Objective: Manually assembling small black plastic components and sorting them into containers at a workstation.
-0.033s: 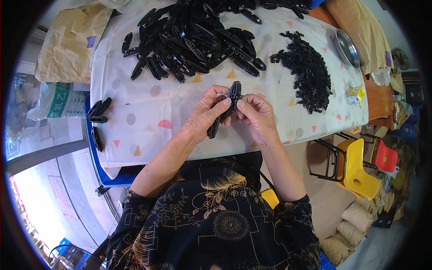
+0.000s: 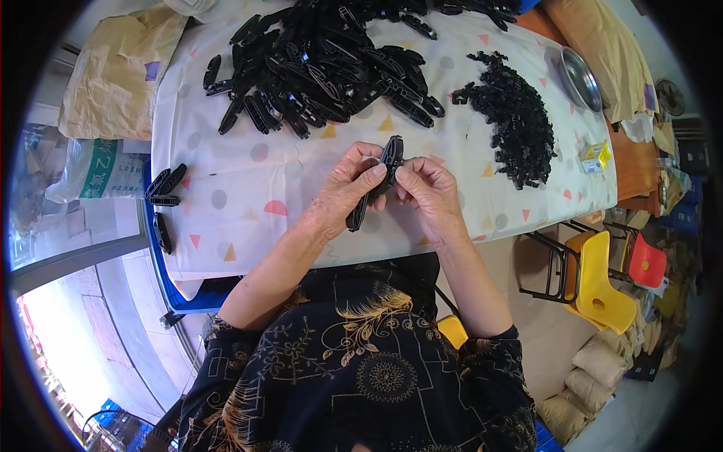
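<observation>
My left hand (image 2: pixel 352 179) is closed around a long, slim black plastic part (image 2: pixel 392 153), held tilted above the near half of the table. The thumb lies across its middle, and the lower end sticks out below the fingers. My right hand (image 2: pixel 433 194) pinches thumb and fingertips together at the part's right edge; whatever sits between them is too small to make out. Beyond my hands is a big heap of similar long black parts (image 2: pixel 320 71). To the right of it lies a curved pile of small black plastic pieces (image 2: pixel 523 128).
Several long black parts (image 2: pixel 167 184) lie by the left edge of the patterned tablecloth (image 2: pixel 226 151). A metal bowl (image 2: pixel 580 81) and a small yellow box (image 2: pixel 595 158) are at the right. Yellow chair (image 2: pixel 599 290) and red chair (image 2: pixel 645 261) stand beyond the right edge. Paper sacks (image 2: pixel 120 71) flank the table.
</observation>
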Demonstrator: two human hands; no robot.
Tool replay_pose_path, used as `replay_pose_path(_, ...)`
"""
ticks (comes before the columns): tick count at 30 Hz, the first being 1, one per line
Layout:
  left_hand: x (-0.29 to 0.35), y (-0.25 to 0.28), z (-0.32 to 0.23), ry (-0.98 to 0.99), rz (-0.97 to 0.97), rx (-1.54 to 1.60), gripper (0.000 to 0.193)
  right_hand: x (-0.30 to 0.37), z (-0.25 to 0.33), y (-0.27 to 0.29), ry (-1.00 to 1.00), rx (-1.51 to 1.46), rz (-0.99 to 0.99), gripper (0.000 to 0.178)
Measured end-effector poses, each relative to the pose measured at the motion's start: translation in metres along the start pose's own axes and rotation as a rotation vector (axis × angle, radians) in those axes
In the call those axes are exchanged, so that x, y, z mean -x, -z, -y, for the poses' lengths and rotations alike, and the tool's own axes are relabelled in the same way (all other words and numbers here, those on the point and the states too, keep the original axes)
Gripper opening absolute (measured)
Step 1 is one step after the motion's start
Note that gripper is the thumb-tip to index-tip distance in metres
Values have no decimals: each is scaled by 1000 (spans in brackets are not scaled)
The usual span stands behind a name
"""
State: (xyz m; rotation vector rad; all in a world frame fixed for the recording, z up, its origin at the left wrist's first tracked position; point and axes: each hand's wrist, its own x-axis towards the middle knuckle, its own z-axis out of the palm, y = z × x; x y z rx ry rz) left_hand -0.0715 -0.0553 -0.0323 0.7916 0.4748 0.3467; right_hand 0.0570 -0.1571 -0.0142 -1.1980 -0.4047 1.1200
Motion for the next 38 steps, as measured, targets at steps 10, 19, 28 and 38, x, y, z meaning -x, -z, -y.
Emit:
replay_pose_path(10,4,-6,-6,18,54,-197,35,6,-5,-1,80,-55,-28,11)
replay_pose_path(19,6,-17,-3,11,49,-309,62,20,-5,15,148,73,-12,10)
replay_pose_path(28,7,-17,1,40,53,-327,60,25,-1,12,159,36,13,12)
replay_pose_path(38,11,-14,9,-116,-8,-586,59,21,-12,10,134,35,-32,5)
